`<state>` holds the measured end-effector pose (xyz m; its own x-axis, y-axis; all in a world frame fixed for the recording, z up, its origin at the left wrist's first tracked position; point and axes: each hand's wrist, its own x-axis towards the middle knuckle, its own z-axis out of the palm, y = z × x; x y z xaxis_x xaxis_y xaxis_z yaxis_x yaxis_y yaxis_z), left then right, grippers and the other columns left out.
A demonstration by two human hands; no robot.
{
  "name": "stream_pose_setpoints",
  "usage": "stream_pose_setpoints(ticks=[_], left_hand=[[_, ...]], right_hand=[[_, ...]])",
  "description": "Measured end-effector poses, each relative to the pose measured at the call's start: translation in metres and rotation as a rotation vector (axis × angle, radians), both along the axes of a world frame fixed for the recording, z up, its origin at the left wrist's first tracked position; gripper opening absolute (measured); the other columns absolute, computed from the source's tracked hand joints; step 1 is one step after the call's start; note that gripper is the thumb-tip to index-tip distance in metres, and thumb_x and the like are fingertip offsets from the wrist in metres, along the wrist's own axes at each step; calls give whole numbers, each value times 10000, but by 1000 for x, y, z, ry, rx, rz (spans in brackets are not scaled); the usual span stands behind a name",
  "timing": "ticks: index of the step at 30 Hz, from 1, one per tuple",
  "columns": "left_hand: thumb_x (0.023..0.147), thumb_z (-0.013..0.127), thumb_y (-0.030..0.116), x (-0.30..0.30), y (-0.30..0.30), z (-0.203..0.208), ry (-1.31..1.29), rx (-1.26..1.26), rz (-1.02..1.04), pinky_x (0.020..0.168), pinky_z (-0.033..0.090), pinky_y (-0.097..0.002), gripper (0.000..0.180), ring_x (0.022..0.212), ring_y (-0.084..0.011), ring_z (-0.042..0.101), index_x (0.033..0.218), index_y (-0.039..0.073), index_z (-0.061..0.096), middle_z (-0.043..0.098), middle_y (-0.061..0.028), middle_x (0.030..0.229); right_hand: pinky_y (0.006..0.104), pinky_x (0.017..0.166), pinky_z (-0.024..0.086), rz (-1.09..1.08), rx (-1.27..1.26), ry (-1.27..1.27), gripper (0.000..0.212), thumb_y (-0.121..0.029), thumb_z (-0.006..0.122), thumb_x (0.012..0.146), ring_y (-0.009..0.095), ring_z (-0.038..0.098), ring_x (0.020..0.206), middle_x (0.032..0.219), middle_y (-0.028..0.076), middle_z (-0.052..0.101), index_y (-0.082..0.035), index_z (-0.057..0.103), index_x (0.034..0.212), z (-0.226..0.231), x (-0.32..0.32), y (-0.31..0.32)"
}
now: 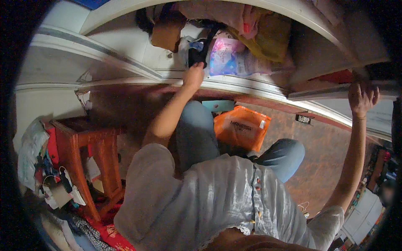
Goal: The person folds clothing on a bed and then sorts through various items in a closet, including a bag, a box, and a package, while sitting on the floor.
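Observation:
My left hand reaches into a low white cupboard, its fingers closed on a black cloth item with a strap. Just right of it stands a purple and blue plastic package. A brown cardboard piece lies deeper inside, to the left. Far to the right, my right hand rests against the edge of a door panel, fingers apart. Pink cloth and a yellow-olive cloth or bag fill the cupboard's upper part.
Between my knees an orange plastic bag lies on the reddish-brown floor, with a light blue flat piece behind it. A wooden stool stands at left, beside cables and a white power strip. The cupboard's door track runs across in front.

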<state>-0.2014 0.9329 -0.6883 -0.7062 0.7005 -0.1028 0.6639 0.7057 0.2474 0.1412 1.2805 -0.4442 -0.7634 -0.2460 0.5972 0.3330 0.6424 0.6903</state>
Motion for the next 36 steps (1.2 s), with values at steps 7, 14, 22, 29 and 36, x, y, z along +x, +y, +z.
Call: stream_pose_setpoints(ticks=[7, 14, 22, 29, 36], left_hand=[[732, 591, 275, 46, -22, 1, -156, 260, 3, 681, 451, -431, 379, 821, -352, 554, 1012, 34, 511, 576, -197, 851], [768, 580, 260, -52, 39, -5, 218, 536, 94, 686, 463, -351, 431, 752, -282, 585, 1114, 32, 461, 561, -183, 962], [711, 641, 270, -102, 120, -76, -661, 882, 492, 749, 428, -325, 452, 826, -235, 563, 1040, -23, 539, 589, -133, 932], [806, 586, 210, -39, 13, 33, -1337, 1538, 386, 494, 348, -206, 155, 571, -88, 419, 870, 85, 519, 517, -13, 742], [767, 626, 245, -11, -53, 10, -927, 1088, 606, 478, 340, -190, 211, 560, -64, 421, 805, 60, 531, 488, 20, 669]], right_hand=[[301, 892, 271, -78, -43, -17, 266, -133, 553, 726, 119, 502, 896, 966, -56, 586, -229, 602, 970, -6, 3, 5], [307, 887, 281, -113, -27, -5, 256, -127, 557, 714, 138, 517, 862, 937, -45, 591, -205, 594, 956, 4, 1, -8], [350, 893, 311, -82, -43, -20, 179, -122, 565, 712, 152, 528, 891, 910, -6, 594, -165, 596, 883, 6, -12, -24], [326, 893, 289, -108, -78, 43, 135, -142, 568, 720, 113, 533, 868, 903, -49, 607, -184, 607, 843, 2, -12, -26], [310, 876, 294, -171, -57, 77, 168, -141, 576, 711, 88, 527, 839, 911, -73, 606, -215, 616, 856, 3, -16, -27]])
